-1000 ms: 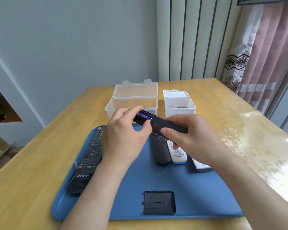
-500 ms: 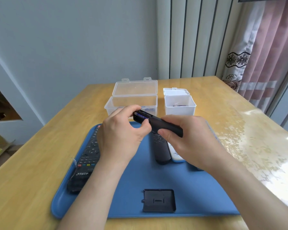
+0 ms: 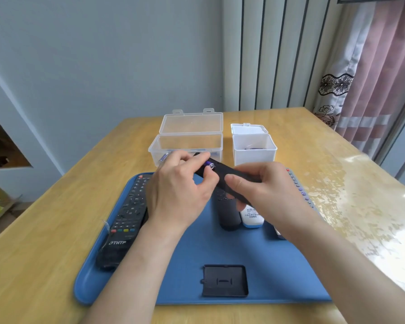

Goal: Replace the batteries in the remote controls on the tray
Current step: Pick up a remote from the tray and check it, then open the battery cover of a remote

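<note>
- Pale wooden table point(image 3: 56, 218) below a grey-blue wall is set with a flat blue plastic tray point(image 3: 173, 288); behind it a wide clear plastic box point(image 3: 187, 146) and a smaller white plastic box point(image 3: 254, 149) are stood open.
- A slim black remote control point(image 3: 232, 175) is held above the tray, gripped round its near end by the right hand point(image 3: 267, 195), with its open compartment turned up.
- A second ago the purple cells were still seated in that compartment. Now a small purple-and-silver battery point(image 3: 163, 158) is seen jutting past the left hand point(image 3: 178, 192), apparently pinched in its far fingers.
- A second purple battery point(image 3: 210, 164) is tipped up at one end, between that hand's thumb and forefinger.
- Emptying of this remote is therefore judged nearly done; fresh cells are yet to be fitted.
- The black rectangular battery cover point(image 3: 225, 280) is left lying on the tray's near part.
</note>
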Available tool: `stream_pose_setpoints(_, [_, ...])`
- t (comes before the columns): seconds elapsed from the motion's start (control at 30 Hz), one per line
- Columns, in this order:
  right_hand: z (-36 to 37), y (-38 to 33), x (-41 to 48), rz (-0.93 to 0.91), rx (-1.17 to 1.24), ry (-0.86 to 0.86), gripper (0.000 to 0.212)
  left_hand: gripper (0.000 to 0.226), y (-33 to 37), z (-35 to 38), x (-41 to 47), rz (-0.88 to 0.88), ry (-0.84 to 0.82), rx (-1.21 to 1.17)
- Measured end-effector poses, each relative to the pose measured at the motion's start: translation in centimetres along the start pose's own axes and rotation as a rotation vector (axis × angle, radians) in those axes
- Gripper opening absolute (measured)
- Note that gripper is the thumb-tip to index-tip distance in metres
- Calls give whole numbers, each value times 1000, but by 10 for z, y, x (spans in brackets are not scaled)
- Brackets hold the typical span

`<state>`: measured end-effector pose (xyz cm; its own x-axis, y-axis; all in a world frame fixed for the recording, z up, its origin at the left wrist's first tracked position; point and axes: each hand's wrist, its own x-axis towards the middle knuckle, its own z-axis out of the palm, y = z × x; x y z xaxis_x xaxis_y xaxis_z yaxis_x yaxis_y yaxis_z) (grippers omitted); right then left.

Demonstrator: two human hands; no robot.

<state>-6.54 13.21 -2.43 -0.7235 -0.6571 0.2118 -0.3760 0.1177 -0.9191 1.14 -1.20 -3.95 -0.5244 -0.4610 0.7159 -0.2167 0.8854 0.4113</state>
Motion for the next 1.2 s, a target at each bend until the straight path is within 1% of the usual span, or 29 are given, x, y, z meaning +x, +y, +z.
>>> stream_pose_setpoints(0.07, [-4,1,2,86,187,-25,18,36,-7,3,0,61,-18,-33])
stream_pose_setpoints(0.17, [-8,5,5,158,310,-69,16,26,-18,3,3,124,-59,-130])
stream_pose_setpoints(0.23, [-9,6,6,181,326,-91,15,16,-17,2,3,108,-93,-235])
stream_pose_setpoints(0.3, [-8,7,5,190,330,-109,15,5,-10,1,3,33,-70,-359])
stream_pose_setpoints(0.33, [-8,6,6,191,332,-115,15,3,-5,-1,4,-48,-53,-459])
stream_pose_setpoints(0.37, [-8,6,6,193,335,-116,14,6,-1,-4,5,-166,-45,-604])
stream_pose_setpoints(0.47, [-8,8,6,216,370,-74,15,6,0,-13,10,-586,-75,-1116])
stream_pose_setpoints(0.53, [-10,9,6,261,467,-50,17,17,-3,-15,11,-830,-149,-1358])
stream_pose_setpoints(0.57, [-12,8,6,273,536,-42,16,22,-3,-15,13,-915,-204,-1445])
stream_pose_setpoints(0.63, [-17,8,8,286,688,-7,15,24,4,-10,22,-1002,-361,-1510])
stream_pose_setpoints(0.7, [-22,9,12,301,785,56,19,23,15,-2,32,-1000,-488,-1423])
stream_pose_setpoints(0.77, [-30,12,19,305,808,133,21,33,26,14,48,-918,-527,-1233])
stream_pose_setpoints(0.8, [-34,13,23,310,821,171,21,37,30,24,57,-848,-525,-1091])
stream_pose_setpoints(0.87, [-43,13,33,321,857,220,20,38,36,46,75,-684,-503,-763])
stream_pose_setpoints(0.93, [-53,13,45,324,861,247,20,29,41,71,93,-514,-500,-470])
stream_pose_setpoints(0.97, [-57,13,51,324,853,263,22,23,44,82,100,-436,-523,-368])
stream_pose_setpoints(1.03, [-64,14,64,306,833,283,28,18,49,106,111,-295,-576,-213])
stream_pose_setpoints(1.1, [-67,15,77,285,810,297,36,20,54,123,115,-161,-633,-111])
stream_pose_setpoints(1.17, [-67,16,88,290,748,322,37,23,56,133,114,-37,-710,-92])
stream_pose_setpoints(1.2, [-64,17,94,306,694,329,35,24,53,135,114,-7,-753,-120])
